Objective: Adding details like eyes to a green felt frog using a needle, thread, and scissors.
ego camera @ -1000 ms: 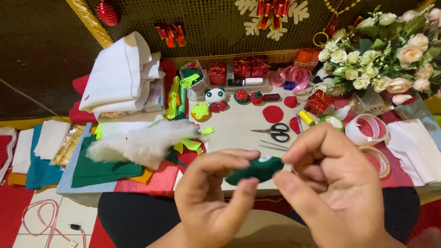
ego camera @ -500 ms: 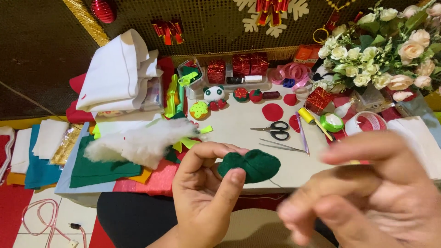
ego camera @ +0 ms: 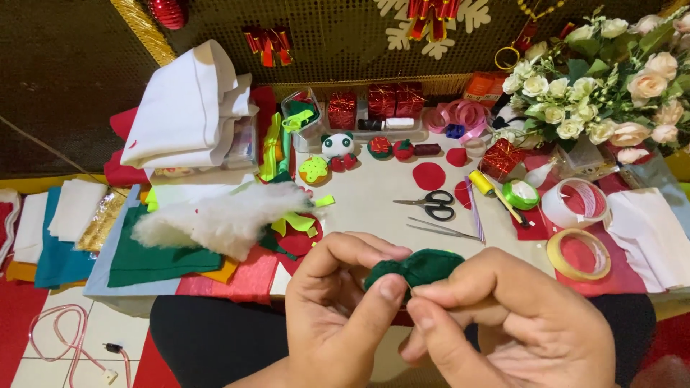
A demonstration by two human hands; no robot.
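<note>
The left hand [ego camera: 341,309] pinches a small dark green felt piece [ego camera: 417,267] between thumb and forefinger, holding it up close over the lap, probably so the gathered middle stays bunched and easy to see. The right hand [ego camera: 517,323] closes in from the other side, thumb and forefinger pressed together at the near edge of the felt as if gripping something very fine there; whether that is a needle or thread I cannot tell. The felt piece sits in the air between both hands, in front of the near edge of the desk [ego camera: 374,208], not resting on it. Just beyond on the desk lie black-handled scissors [ego camera: 433,203], set within easy reach, with red felt circles [ego camera: 429,176] beside them. To the left lies a tuft of white stuffing [ego camera: 215,219] on green felt sheets [ego camera: 154,259]; to the right are rolls of tape [ego camera: 578,253], and a bunch of pale flowers [ego camera: 611,79] stands at the far corner. Half a second ago the right hand was drawn back, low and blurred, and the felt rested in the left hand alone; now it has come back to the felt.
</note>
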